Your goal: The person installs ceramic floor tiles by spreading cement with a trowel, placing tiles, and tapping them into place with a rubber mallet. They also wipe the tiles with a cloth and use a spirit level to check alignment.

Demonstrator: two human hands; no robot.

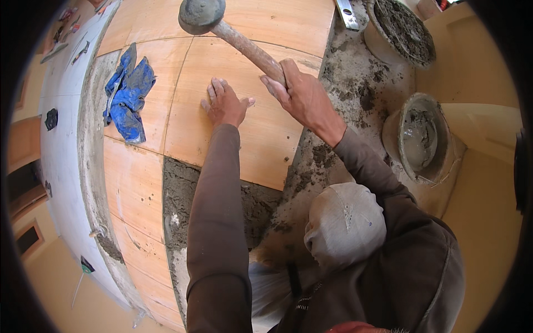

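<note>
My right hand point(308, 100) grips the handle of a rubber mallet point(202, 15), its dark rounded head raised toward the upper left above the tiles. Flat on a wood-patterned floor tile point(266, 147) rests my left hand point(226, 104), fingers spread and holding nothing. Grey wet mortar point(258, 205) shows past the near edge of that tile, partly hidden by my left forearm. To the left of my left hand, a crumpled blue cloth point(130, 91) lies across the tiles.
A bucket of mortar point(404, 30) stands at the far right, with a second bucket point(433, 150) nearer, holding greyish slurry. A metal level point(346, 14) lies near the far bucket. Mortar crumbs dot the concrete floor point(347, 72). Pale tiles point(61, 133) cover the left, with scattered tools.
</note>
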